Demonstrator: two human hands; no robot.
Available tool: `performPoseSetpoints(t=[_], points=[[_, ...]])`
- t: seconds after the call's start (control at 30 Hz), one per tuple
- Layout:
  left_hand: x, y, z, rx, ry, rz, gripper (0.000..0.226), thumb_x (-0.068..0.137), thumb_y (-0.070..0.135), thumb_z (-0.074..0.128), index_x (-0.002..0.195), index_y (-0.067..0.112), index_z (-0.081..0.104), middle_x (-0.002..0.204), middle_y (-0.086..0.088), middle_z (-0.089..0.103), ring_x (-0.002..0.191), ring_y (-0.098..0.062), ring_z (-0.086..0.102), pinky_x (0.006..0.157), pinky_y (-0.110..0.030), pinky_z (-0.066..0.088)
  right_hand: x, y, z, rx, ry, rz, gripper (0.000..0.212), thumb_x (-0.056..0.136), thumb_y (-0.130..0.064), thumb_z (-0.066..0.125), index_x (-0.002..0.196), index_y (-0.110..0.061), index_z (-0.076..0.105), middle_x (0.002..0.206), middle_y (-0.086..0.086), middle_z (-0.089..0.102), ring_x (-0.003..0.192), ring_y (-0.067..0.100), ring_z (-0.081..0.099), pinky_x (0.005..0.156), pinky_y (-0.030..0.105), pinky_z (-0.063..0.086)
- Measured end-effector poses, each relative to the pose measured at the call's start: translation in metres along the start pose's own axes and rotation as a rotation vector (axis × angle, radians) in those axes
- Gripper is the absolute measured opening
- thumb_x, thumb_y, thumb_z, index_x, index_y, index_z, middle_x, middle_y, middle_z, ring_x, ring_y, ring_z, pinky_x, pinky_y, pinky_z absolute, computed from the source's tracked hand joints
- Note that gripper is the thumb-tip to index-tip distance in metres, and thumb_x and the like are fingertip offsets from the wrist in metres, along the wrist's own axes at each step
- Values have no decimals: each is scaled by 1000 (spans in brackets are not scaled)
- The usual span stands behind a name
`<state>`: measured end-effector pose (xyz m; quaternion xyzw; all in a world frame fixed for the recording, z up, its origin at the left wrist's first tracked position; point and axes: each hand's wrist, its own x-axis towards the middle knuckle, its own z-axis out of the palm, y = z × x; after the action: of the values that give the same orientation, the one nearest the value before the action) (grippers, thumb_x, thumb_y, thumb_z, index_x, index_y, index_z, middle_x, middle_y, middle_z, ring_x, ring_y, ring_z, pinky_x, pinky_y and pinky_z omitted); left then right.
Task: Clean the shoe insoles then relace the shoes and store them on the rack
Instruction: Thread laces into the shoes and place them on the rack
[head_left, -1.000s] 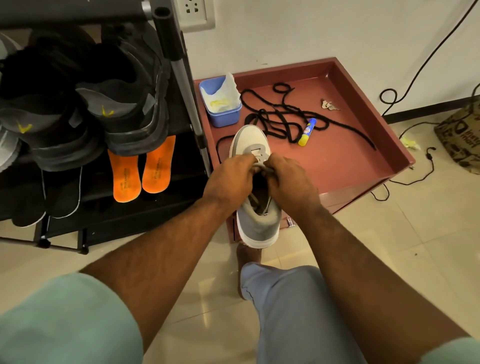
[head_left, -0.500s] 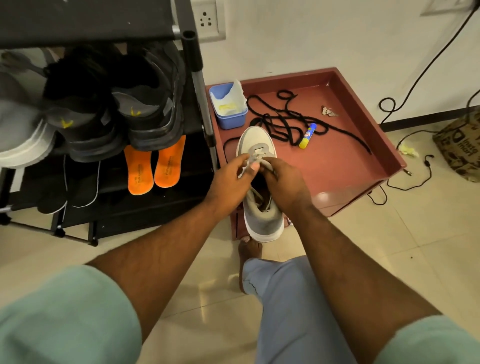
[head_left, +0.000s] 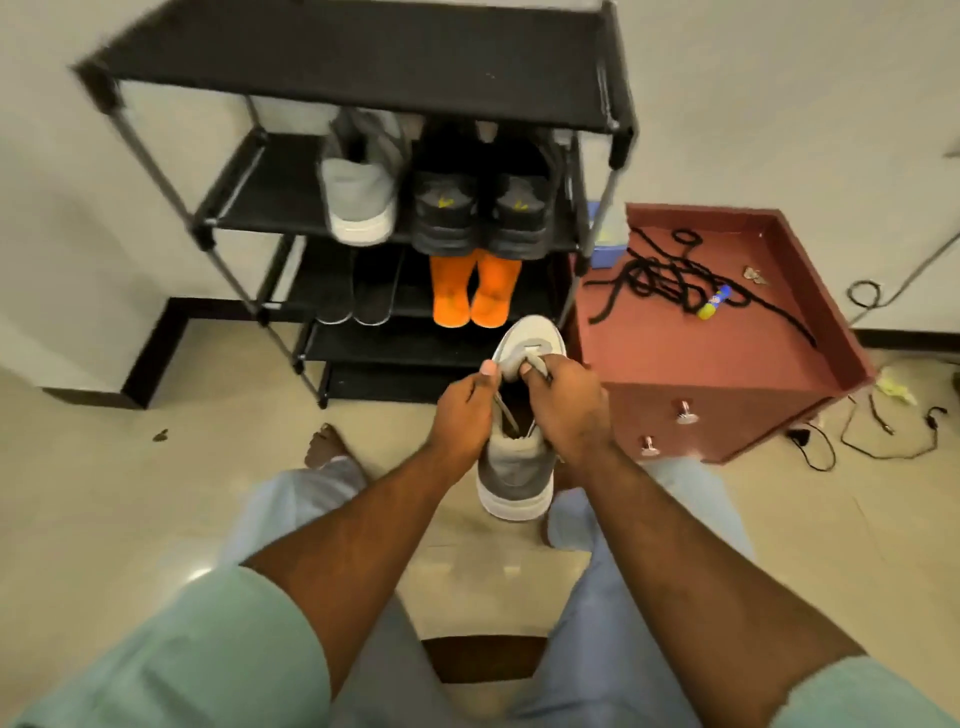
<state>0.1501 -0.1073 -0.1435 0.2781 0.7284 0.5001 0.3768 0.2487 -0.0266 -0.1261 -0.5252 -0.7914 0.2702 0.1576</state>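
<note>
Holding the grey shoe, the left hand and right hand pinch its lace. At two o'clock, the red tray contains black laces and a glue stick.

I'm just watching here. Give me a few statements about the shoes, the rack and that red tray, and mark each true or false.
1. Both hands, left hand and right hand, hold the grey shoe. True.
2. The orange insoles lie in the red tray. False: they are on the rack, below the black shoes.
3. Loose black laces lie in the red tray. True.
4. The rack holds no grey shoe. False: a second grey shoe sits beside the black shoes.
</note>
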Motion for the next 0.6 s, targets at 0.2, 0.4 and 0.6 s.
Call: performPoseSetpoints(t=[0.2,0.4,0.6], points=[[-32,-5,-109,-148,225,18,45,104,42,39,92,15,73,89,-9,73,86,-16,68,78,-29,54,-13,-109,36,71,-131,-195,29,94,-42,48,103,-22,67,100,3,68,94,27,62,75,34,46],[-16,31,-229,-272,405,214,36,104,41,37,98,30,70,97,0,74,90,-9,70,76,-20,55,23,-244,51,138,-159,-413,28,95,-35,48,94,-15,68,96,7,68,89,26,60,76,38,48],[39,25,-277,-267,337,317,58,87,62,38,129,28,59,114,6,69,109,-14,66,91,-28,56,95,-317,80,198,-112,-406,27,97,-31,48,92,-9,64,89,8,66,86,25,61,68,30,40]])
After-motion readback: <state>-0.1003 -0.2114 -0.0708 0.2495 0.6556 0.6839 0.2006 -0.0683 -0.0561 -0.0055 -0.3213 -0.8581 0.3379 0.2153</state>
